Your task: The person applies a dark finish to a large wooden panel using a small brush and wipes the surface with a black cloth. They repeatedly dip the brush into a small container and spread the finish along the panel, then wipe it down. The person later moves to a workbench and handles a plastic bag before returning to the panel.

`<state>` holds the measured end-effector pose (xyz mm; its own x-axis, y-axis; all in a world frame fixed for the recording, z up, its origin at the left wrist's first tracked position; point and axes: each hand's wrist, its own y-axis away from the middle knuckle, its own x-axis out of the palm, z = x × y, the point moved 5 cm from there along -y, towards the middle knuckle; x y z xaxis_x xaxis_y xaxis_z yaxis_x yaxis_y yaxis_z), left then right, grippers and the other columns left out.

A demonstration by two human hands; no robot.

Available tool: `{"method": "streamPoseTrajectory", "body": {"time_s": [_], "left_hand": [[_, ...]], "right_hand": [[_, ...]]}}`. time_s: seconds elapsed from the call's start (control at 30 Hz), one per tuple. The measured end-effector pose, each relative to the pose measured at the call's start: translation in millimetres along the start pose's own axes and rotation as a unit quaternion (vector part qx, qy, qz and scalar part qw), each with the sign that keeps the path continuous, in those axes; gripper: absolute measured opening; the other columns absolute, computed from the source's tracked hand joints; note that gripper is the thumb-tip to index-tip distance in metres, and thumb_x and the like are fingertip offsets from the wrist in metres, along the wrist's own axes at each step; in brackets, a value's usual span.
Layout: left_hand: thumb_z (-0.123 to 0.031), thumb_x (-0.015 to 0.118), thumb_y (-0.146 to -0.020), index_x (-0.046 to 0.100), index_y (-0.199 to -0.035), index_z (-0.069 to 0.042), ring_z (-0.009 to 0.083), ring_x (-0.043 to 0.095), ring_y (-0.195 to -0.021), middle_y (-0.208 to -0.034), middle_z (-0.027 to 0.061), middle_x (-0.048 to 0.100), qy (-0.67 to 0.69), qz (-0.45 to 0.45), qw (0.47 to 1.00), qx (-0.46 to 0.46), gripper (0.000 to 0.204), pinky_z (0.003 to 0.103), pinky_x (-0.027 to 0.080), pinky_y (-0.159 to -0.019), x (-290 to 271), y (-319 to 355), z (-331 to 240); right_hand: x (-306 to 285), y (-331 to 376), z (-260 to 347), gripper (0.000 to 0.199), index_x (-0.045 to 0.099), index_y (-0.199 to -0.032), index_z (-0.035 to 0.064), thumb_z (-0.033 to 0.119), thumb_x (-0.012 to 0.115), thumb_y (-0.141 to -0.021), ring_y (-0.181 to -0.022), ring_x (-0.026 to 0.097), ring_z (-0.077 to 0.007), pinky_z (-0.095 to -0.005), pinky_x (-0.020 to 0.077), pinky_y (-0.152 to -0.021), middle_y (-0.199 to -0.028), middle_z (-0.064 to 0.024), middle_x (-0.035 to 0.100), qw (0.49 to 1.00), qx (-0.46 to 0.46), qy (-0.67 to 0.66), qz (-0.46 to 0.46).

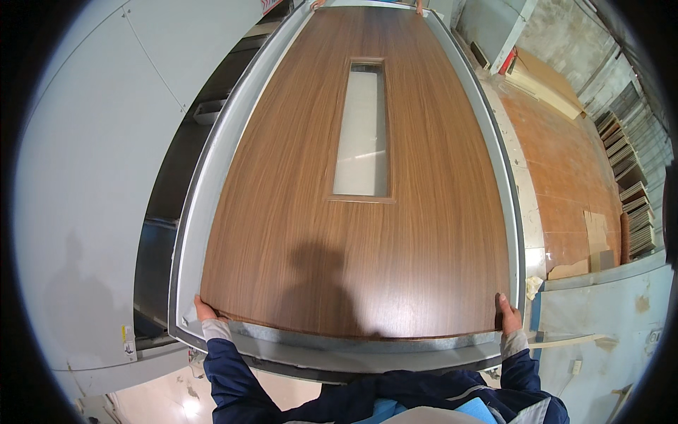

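Door leaf, walnut-brown wood-grain veneer, long and rectangular with a tall narrow glazed slot (361, 127) set along its middle: this brown veneered door panel (296, 233) lies flat in a shallow grey metal tray-like bed (212, 148) that frames it on all sides. Its near end sits directly ahead of both hands, and the rest stretches well away from them.

Left hand (203, 311): fingers curled on the near left corner of the panel, thumb side on top; closed onto the edge as far as can be seen. Right hand (508, 313): wrapped over the near right corner, thumb on the face, fingers hidden under the edge. At the far end, fingertips of another person (419, 8) show at the panel's rim.

Handling judgement: the panel looks stiff and heavy, too long for one person; the smooth veneer would likely be slippery and prone to scratching, and the glazed slot is the fragile part. Corners and end edges look the sound places to grip, clear of the slot.

Containers: the grey bed holds only the panel, with a narrow bare margin around it. To the left of the left hand stands a pale grey machine housing (92, 184). To the right of the right hand lie a reddish-brown floor (572, 177), stacked boards against the wall (635, 205) and pieces of cardboard (597, 237). Below the right hand stands a pale blue surface (607, 318).
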<state>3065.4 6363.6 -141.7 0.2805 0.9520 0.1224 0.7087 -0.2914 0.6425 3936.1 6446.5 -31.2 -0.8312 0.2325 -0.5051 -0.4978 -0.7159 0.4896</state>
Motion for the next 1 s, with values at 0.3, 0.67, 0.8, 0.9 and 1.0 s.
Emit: {"method": "streamPoseTrajectory", "body": {"time_s": [0.3,0.67,0.8,0.9,1.0], "left_hand": [[-0.049,0.04,-0.099,0.063,-0.129,-0.009,0.0302,0.066,-0.113,-0.127,0.0085,0.068,0.008,-0.005,1.0,0.0,0.055,0.051,0.051,-0.097,-7.7,-2.3,18.7],[-0.052,0.041,-0.103,0.062,-0.135,-0.011,0.0291,0.062,-0.121,-0.137,0.0083,0.064,0.03,0.035,0.999,0.012,0.056,0.049,0.049,-0.103,-14.0,3.7,27.0],[-0.046,0.044,-0.099,0.067,-0.124,-0.012,0.0283,0.067,-0.112,-0.124,0.0068,0.07,0.017,0.037,0.999,0.031,0.048,0.05,0.054,-0.095,-12.5,20.1,21.5],[-0.047,0.043,-0.099,0.066,-0.124,-0.012,0.0287,0.066,-0.113,-0.125,0.007,0.069,0.005,0.032,0.999,0.01,0.049,0.052,0.053,-0.095,-13.6,32.3,20.8],[-0.049,0.041,-0.098,0.065,-0.125,-0.012,0.0295,0.065,-0.116,-0.127,0.0078,0.068,-0.005,0.046,0.999,-0.008,0.052,0.054,0.052,-0.097,-14.7,37.5,27.5]], "right_hand": [[-10.9,16.0,7.7,0.099,0.06,-0.125,-0.0199,0.07,0.074,-0.084,-0.103,0.063,-0.0243,-0.034,0.0498,-0.094,-0.115,-0.0197,0.068,0.999,-0.002,0.008,-0.034],[-29.1,24.1,32.3,0.075,0.072,-0.104,-0.01,0.064,0.072,-0.09,-0.084,0.058,-0.015,-0.0284,0.0483,-0.075,-0.093,-0.0069,0.068,0.996,-0.068,-0.027,-0.05],[-36.0,17.4,25.9,0.072,0.071,-0.088,-0.0056,0.066,0.073,-0.088,-0.076,0.054,-0.014,-0.0307,0.0459,-0.067,-0.082,-0.0045,0.064,0.995,-0.069,0.027,-0.068],[-42.1,18.5,23.0,0.071,0.07,-0.082,-0.0035,0.068,0.073,-0.086,-0.071,0.05,-0.013,-0.0311,0.0425,-0.062,-0.076,-0.0025,0.06,0.991,-0.092,0.038,-0.089],[-49.3,21.6,21.1,0.07,0.068,-0.08,-0.0027,0.067,0.073,-0.087,-0.068,0.048,-0.0121,-0.0305,0.0398,-0.059,-0.074,-0.001,0.058,0.991,-0.087,0.036,-0.093]]}}
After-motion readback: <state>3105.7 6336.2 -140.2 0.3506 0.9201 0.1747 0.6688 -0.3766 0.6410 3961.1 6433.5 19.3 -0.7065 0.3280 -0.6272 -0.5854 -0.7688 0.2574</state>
